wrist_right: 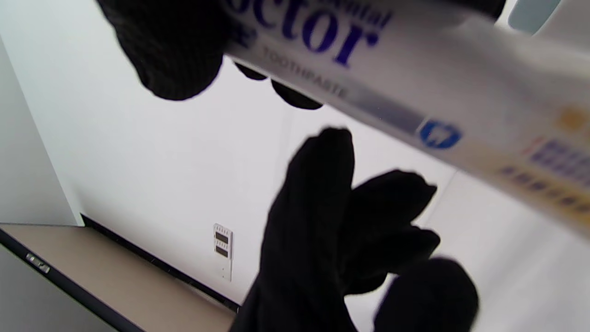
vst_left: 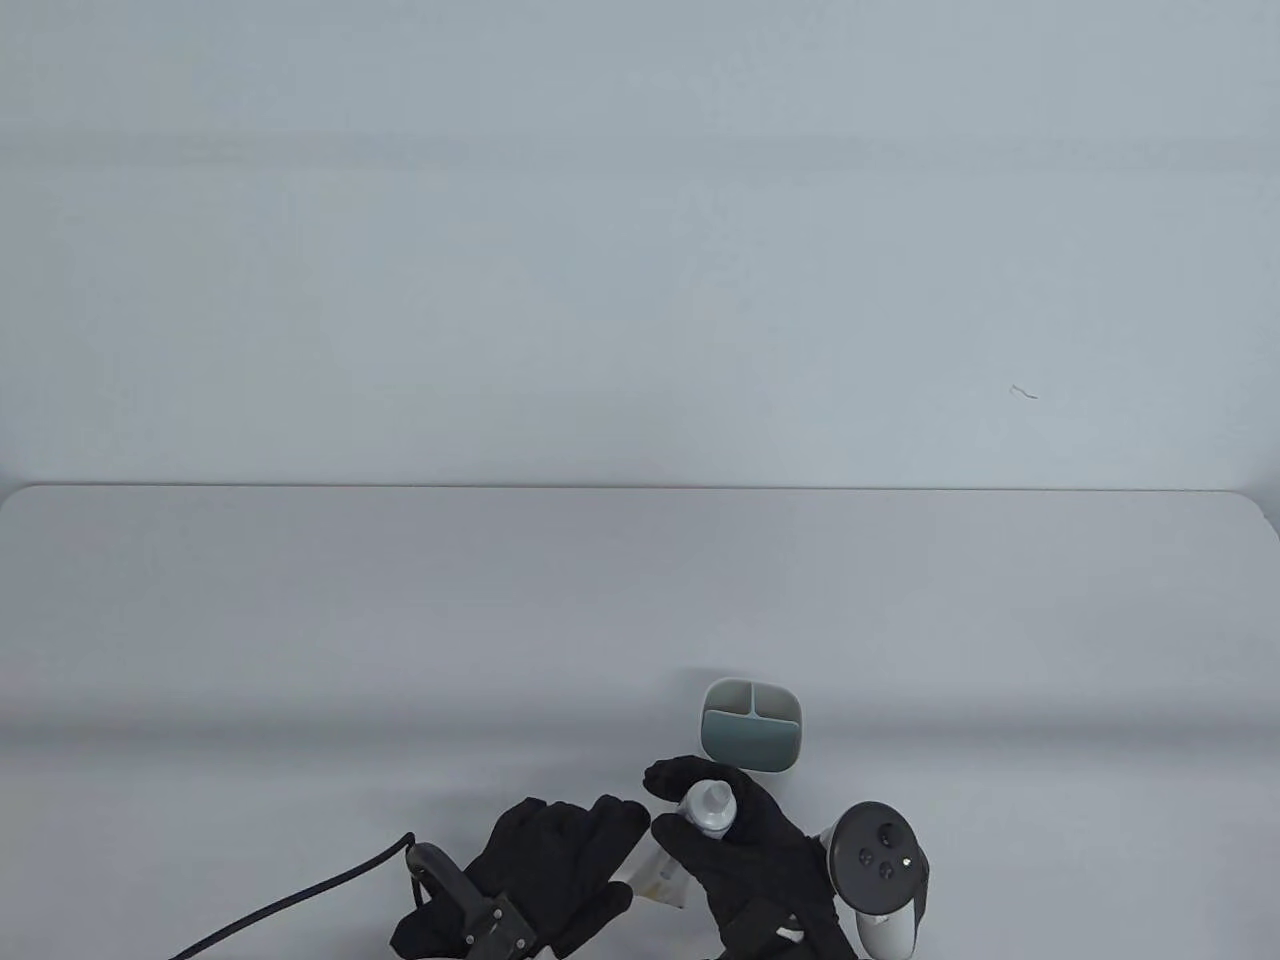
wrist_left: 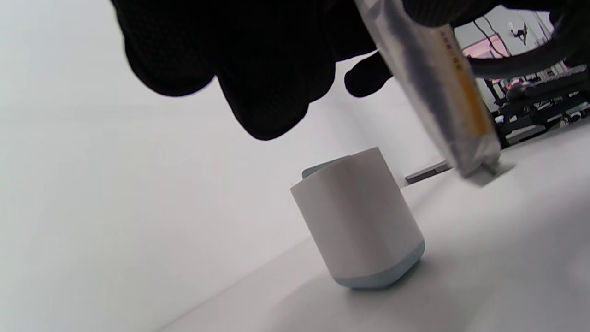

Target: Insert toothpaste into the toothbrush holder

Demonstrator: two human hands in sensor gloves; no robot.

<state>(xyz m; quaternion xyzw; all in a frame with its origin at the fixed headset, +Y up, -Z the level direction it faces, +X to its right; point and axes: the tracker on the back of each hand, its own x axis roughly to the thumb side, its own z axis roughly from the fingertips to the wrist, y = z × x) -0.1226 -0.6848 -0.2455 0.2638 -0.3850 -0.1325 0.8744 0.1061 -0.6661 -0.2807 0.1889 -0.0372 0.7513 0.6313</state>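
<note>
— Lettering on the white plastic toothpaste tube [wrist_right: 415,87]: what can you read?
— Blue "…octor", then grey "TOOTHPASTE". Your black-gloved right hand [vst_left: 745,850] grips it near the cap, tail tilted down toward the white table [vst_left: 300,620].
— Your left hand [vst_left: 560,870]?
— Fingers spread, holding nothing, just beside the tube. The grey-white, three-compartment plastic toothbrush holder [vst_left: 752,722] stands upright just beyond.

Looks like a lab or recording studio: plain white table [vst_left: 300,620] against a bare pale wall [vst_left: 640,250], black cable [vst_left: 290,900] trailing across the tabletop, dark equipment racks and stands [wrist_left: 530,99] in the background, wall socket [wrist_right: 222,243] above a tan floor [wrist_right: 115,276]
</note>
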